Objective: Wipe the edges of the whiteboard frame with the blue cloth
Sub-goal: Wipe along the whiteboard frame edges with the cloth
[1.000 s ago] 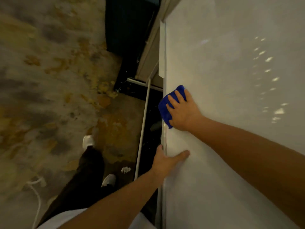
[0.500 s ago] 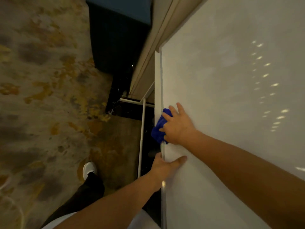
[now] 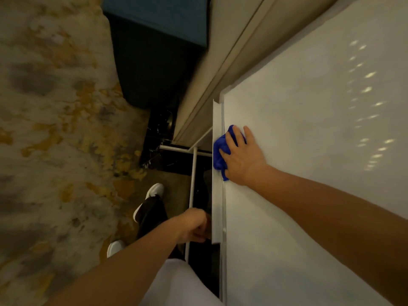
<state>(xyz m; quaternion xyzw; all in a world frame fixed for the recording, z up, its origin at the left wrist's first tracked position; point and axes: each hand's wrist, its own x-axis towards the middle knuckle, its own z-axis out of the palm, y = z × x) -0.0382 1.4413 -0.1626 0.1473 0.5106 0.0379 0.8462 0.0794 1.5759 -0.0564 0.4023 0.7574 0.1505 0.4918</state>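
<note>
Right hand [image 3: 242, 160] presses the bunched blue cloth [image 3: 219, 151] flat against the whiteboard frame [image 3: 217, 195] edge. Left hand [image 3: 194, 226] grips the frame's near end, steadying my board.

I saw my right hand [image 3: 242, 157] pressing the blue cloth [image 3: 220, 151] flat at the frame [image 3: 217, 195] edge, with the open white board [image 3: 309, 151] free of anything to its right. Along the frame toward me, my left hand [image 3: 194, 226] sat curled against the tray edge, blocking that stretch. Left of the frame, a thin white stand bar [image 3: 192, 195] and a dark gap left little passage. Farther up, a beige wall panel [image 3: 220, 74] closed in beside the board's corner
</note>
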